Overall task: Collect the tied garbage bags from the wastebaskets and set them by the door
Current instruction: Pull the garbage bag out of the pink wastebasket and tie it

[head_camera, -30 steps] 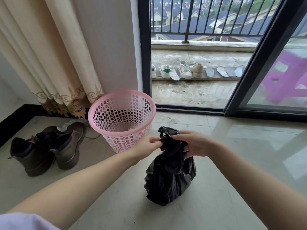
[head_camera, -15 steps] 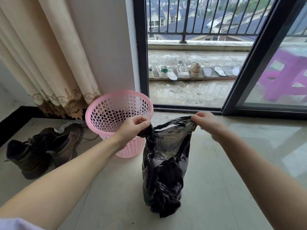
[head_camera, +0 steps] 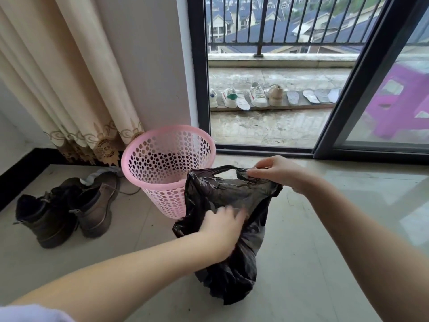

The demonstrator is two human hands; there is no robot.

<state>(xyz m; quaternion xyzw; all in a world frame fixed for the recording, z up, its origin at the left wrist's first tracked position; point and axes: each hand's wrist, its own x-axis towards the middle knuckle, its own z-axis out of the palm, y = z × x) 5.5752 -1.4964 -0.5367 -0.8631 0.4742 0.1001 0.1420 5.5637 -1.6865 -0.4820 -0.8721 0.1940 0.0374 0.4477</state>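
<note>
1. Bag (head_camera: 232,228): black, mouth untied, standing on the floor right of the pink basket (head_camera: 167,159).
2. Right hand (head_camera: 276,173): pinching the bag's far rim.
3. Left hand (head_camera: 220,231): blurred; grasp cannot be told.
4. Advice: gather both rims together, knot tightly, then lift.

Brown boots (head_camera: 67,210) sat on floor left by cream curtain (head_camera: 69,89); sneakers (head_camera: 246,97) and insoles (head_camera: 321,96) lined balcony ledge; purple stool (head_camera: 399,105) behind glass.
</note>
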